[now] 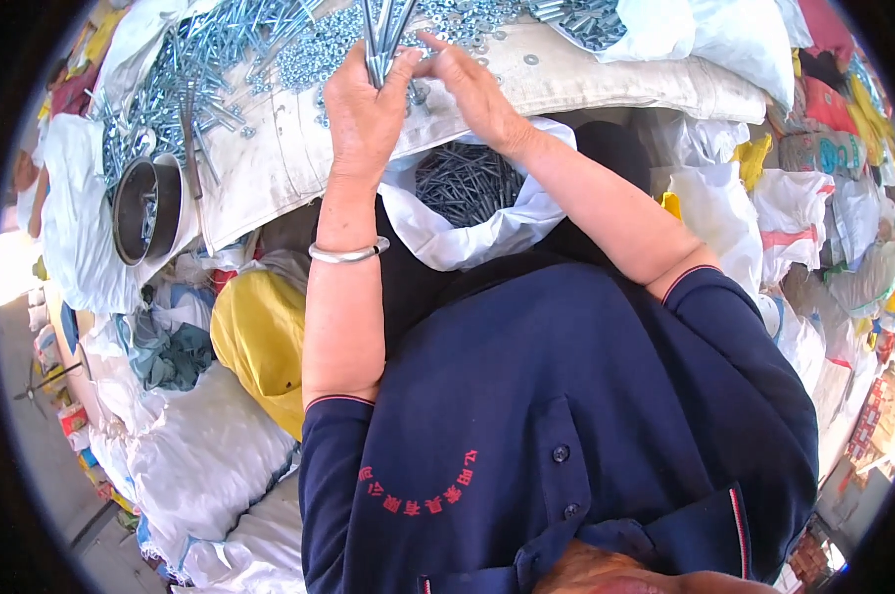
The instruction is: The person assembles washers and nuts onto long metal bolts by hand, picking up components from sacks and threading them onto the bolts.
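Note:
My left hand (361, 114) is closed round a bundle of long metal bolts (386, 35), held upright over the near edge of the work surface. Nut-like pieces cluster at the bundle's lower end, between thumb and fingers. My right hand (474, 94) is beside it, with its thumb and forefinger apart, close to the left thumb; no held piece shows in it. Behind both hands lies a spread of small nuts and washers (319, 54). Below them, at my lap, an open white sack (437, 252) contains many dark, long bolts or screws (467, 183).
A heap of loose bolts (185, 79) covers the left of the cloth-covered surface (269, 163). A round dark tin (131, 213) and a thin rod-like tool (190, 139) are near its left edge. More bolts (581, 20) lie at the far right. Sacks, including a yellow one (259, 337), crowd both sides.

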Available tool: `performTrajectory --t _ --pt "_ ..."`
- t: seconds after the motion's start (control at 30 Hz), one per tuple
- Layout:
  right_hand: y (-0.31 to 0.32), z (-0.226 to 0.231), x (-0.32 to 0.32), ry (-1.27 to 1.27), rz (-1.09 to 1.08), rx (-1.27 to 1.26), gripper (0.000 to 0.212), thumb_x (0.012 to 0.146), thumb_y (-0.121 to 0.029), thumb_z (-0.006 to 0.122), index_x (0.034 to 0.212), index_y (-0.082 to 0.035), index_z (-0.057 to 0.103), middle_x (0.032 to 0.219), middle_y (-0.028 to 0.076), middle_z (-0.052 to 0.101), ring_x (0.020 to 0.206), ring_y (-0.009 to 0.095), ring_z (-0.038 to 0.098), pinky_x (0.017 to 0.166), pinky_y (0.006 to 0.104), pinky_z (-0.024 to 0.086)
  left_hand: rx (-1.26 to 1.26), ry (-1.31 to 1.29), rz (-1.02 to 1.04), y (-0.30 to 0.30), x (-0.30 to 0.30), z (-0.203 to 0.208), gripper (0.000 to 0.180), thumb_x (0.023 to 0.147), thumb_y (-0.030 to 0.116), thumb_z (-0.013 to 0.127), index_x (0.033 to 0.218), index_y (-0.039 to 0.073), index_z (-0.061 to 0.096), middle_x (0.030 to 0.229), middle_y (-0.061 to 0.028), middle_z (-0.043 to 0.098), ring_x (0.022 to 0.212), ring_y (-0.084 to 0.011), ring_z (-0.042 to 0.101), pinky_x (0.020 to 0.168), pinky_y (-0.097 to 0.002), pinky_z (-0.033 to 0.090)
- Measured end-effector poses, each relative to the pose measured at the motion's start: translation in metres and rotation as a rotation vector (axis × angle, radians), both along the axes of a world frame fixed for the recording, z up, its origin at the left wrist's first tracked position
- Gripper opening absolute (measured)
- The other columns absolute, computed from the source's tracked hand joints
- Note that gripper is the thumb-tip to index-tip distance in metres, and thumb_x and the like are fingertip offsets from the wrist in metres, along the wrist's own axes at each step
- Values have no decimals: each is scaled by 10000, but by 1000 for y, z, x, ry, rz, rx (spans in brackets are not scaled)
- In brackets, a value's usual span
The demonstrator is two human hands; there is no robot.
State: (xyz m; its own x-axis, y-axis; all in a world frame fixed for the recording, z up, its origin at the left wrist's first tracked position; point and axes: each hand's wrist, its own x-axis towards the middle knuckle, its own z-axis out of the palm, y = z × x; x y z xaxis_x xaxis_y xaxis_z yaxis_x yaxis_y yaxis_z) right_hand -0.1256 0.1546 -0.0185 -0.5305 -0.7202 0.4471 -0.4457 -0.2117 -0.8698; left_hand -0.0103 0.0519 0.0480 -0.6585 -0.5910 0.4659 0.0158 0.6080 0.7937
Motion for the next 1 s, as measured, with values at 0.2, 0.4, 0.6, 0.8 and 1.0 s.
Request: performTrajectory --t 0.2,0.4,0.6,0.8,1.0 --pt "1 6 1 -140 -76 -64 620 1018 -505 397 1374 -6 494 826 118 680 837 203 638 830 325 486 -49 31 -17 4 -1 2 250 860 229 734 947 4 666 735 -114 680 631 -181 627 606 -326 485" --pt "7 7 -1 -189 -103 27 613 1028 -439 389 1437 17 406 893 92 650 930 203 596 999 350 406 -97 -19 11 9 -1 6 245 859 203 733 952 -12 665 742 -123 683 639 -204 637 613 -342 490" --pt "11 12 9 81 -113 7 562 988 -429 484 1385 -31 469 922 134 634 869 266 601 855 380 466 -92 -40 -18 11 7 7 326 880 255 728 980 -48 662 795 -115 678 691 -165 608 664 -329 486" --pt "22 11 -32 72 -201 -22 204 931 -244 581 1001 -74 669 831 117 637 784 313 612 771 420 442 125 -190 -19 23 32 6 299 877 244 744 973 -27 658 764 -63 662 699 -120 583 655 -290 469" --pt "43 4 -136 865 -604 249 139 833 -109 618 954 -119 686 917 69 611 939 261 592 848 406 407 154 -151 -27 46 44 4 246 874 239 752 930 13 670 712 5 598 657 -64 512 621 -243 427"
